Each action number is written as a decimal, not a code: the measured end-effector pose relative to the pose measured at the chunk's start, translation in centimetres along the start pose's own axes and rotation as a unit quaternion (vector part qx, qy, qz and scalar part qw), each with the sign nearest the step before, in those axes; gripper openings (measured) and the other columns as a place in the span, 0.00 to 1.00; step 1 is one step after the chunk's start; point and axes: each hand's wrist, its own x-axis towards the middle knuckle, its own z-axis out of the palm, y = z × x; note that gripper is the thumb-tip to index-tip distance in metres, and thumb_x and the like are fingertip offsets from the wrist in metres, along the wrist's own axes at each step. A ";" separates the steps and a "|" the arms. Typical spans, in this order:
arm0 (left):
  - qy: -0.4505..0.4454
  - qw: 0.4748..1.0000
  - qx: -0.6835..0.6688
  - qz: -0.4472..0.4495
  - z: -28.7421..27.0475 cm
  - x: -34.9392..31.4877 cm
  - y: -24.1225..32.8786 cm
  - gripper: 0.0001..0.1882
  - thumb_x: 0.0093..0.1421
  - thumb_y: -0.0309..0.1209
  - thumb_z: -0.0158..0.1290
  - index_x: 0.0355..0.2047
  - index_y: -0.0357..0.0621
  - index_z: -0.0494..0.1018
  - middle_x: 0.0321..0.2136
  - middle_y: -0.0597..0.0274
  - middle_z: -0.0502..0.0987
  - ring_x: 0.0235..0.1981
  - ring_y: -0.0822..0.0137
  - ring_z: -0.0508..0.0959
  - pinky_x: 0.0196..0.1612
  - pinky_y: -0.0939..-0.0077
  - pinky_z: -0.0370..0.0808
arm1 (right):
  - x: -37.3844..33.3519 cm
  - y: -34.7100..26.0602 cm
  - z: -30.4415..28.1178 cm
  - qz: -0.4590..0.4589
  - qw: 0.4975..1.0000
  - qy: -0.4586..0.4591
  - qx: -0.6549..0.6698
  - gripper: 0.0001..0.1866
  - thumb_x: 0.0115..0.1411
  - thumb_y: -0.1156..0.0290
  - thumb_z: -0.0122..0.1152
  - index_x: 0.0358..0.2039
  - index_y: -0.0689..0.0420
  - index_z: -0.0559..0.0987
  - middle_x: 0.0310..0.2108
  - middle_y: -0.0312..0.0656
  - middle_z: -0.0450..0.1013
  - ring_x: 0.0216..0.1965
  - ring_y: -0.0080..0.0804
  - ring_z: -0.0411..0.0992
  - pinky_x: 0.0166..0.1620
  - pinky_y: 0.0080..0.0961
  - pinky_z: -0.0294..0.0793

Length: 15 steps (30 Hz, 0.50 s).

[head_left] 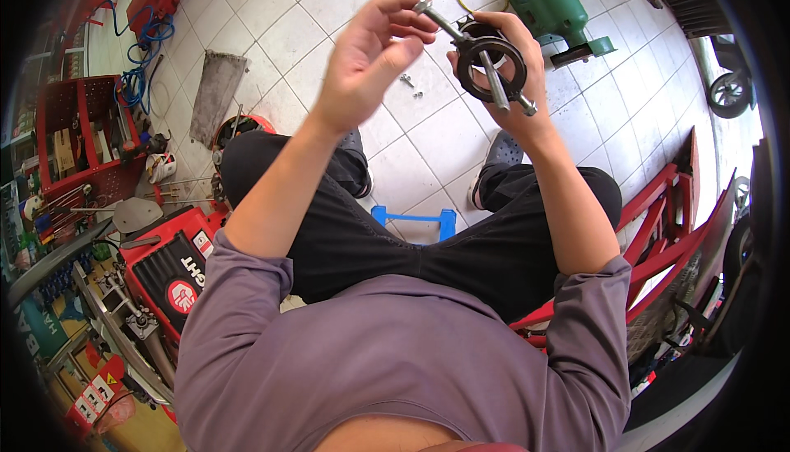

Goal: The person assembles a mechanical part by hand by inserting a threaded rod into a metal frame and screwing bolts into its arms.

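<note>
A dark metal ring-shaped tool, with long silvery bolts running through and across it, is held up above the floor. It looks like a puller. My right hand is closed around its right side, with the fingers partly hidden behind the ring. Beside the upper left bolt head, my left hand has loosely curled fingers, its thumb spread apart from them. Those fingertips come right up to the bolt; whether they touch it I cannot tell. Several small bolts or nuts lie on the tiles below.
A green machine stands on the white tiled floor at the far right. To the left are a grey flat piece, a red tool rack and a red-black case. A blue plastic frame is between my legs; red metal framework stands right.
</note>
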 end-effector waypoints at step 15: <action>0.125 0.987 -0.005 0.101 6.6 -1.5 -3.7 0.49 0.54 0.39 0.63 0.65 0.37 0.43 0.65 0.46 0.47 0.65 0.56 0.53 0.65 0.56 0.50 | -0.5 -3.3 3.3 0.029 0.983 0.075 -0.165 0.34 0.46 0.67 0.64 0.57 0.50 0.68 0.41 0.47 0.62 0.45 0.44 0.61 0.49 0.40 0.55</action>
